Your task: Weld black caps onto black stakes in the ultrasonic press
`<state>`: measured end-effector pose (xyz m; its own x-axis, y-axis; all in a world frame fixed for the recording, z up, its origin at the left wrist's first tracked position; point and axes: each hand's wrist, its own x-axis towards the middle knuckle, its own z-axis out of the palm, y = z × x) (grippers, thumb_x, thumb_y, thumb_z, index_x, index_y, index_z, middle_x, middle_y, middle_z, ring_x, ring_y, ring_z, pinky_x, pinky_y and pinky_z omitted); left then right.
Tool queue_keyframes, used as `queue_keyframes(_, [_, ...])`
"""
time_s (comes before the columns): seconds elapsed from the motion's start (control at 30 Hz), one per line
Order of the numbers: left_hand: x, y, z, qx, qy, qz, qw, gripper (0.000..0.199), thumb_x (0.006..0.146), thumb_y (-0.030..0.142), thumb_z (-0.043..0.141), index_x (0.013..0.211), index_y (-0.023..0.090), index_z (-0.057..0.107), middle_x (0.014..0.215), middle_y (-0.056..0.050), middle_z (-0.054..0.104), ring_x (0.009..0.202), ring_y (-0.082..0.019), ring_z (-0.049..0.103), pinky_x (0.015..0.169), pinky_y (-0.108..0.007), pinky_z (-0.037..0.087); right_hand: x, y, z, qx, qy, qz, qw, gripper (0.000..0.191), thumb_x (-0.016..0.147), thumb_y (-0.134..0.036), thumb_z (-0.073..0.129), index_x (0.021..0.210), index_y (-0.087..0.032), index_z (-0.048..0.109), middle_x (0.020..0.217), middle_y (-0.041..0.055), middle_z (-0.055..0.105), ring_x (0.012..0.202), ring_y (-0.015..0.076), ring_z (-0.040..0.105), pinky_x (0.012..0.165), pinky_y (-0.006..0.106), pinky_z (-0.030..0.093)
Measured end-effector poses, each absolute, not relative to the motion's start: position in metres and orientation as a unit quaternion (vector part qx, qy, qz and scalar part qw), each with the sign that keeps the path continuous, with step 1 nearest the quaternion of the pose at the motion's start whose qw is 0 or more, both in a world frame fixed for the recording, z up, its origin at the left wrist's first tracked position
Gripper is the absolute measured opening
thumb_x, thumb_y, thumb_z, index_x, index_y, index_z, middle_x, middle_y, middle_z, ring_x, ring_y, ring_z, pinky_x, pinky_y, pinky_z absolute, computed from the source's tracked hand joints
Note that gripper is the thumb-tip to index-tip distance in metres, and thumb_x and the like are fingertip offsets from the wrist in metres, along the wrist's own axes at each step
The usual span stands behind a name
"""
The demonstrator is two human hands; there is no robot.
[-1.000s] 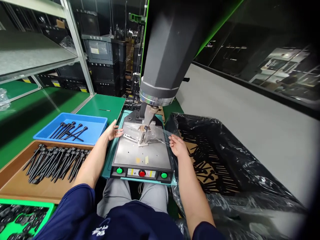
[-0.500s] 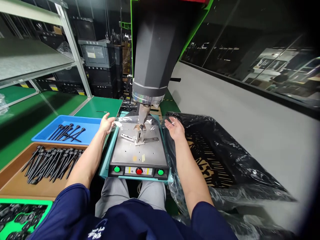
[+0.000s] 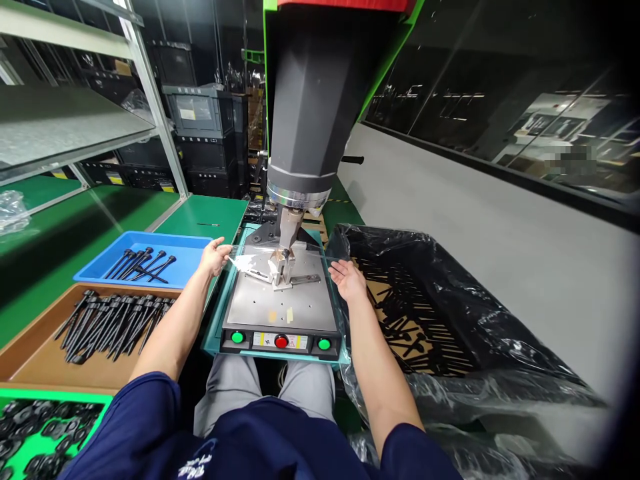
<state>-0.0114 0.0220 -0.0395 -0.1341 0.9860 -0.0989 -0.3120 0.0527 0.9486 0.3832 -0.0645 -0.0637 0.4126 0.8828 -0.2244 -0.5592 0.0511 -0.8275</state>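
A sheet of clear plastic film is stretched between my two hands, across the front of the welding machine's metal tip. My left hand pinches its left edge, thumb and fingers together. At the other side my right hand, palm turned up, grips the right edge with its fingertips. Behind and below the film, a small metal fixture stands on the steel base plate. A black piece sits in the fixture under the tip; its full shape is hidden.
On the left are a blue tray and a brown tray with black stemmed parts, plus a green tray of black rings. A plastic-lined bin holds black parts on the right. Buttons, including a red one, line the base front.
My right hand has come down slightly, and the film now hangs lower and flatter in front of the fixture. The whole view has shifted a little.
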Motion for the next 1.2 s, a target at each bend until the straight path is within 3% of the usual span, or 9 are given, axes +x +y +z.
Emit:
queue_keyframes(0.3, [-0.017, 0.017, -0.062, 0.371, 0.446, 0.607, 0.543, 0.054, 0.068, 0.009, 0.076, 0.117, 0.013, 0.054, 0.094, -0.007, 0.071, 0.044, -0.004, 0.052, 0.035, -0.014, 0.029, 0.378, -0.073, -0.083, -0.458, -0.204, 0.508, 0.701, 0.026, 0.098, -0.037, 0.049, 0.091, -0.016, 0.063, 0.077, 0.006, 0.074, 0.058, 0.0153, 0.069, 0.047, 0.023, 0.053])
queue_keyframes(0.5, [-0.021, 0.021, -0.069, 0.347, 0.457, 0.624, 0.53, 0.045, 0.067, 0.01, 0.078, 0.108, 0.009, 0.06, 0.1, -0.012, 0.071, 0.046, -0.003, 0.054, 0.039, -0.016, 0.039, 0.371, -0.067, -0.087, -0.451, -0.205, 0.524, 0.693, 0.026, 0.095, -0.04, 0.055, 0.09, -0.017, 0.064, 0.077, 0.006, 0.074, 0.059, 0.0156, 0.069, 0.046, 0.023, 0.053])
queue_keyframes(0.8, [-0.025, 0.025, -0.076, 0.34, 0.468, 0.62, 0.53, 0.046, 0.065, 0.012, 0.081, 0.107, 0.009, 0.063, 0.103, -0.014, 0.071, 0.059, -0.007, 0.061, 0.055, -0.02, 0.05, 0.363, -0.061, -0.09, -0.46, -0.175, 0.536, 0.686, 0.025, 0.098, -0.033, 0.048, 0.088, -0.016, 0.064, 0.074, 0.0058, 0.074, 0.057, 0.0156, 0.069, 0.046, 0.023, 0.052])
queue_keyframes(1.2, [-0.025, 0.014, -0.076, 0.374, 0.486, 0.56, 0.557, 0.058, 0.067, 0.026, 0.083, 0.118, 0.012, 0.06, 0.117, -0.017, 0.067, 0.068, -0.012, 0.068, 0.042, -0.015, 0.039, 0.361, -0.062, -0.091, -0.47, -0.131, 0.547, 0.68, 0.023, 0.098, -0.03, 0.049, 0.084, -0.016, 0.061, 0.07, 0.0045, 0.073, 0.056, 0.0143, 0.068, 0.047, 0.022, 0.051])
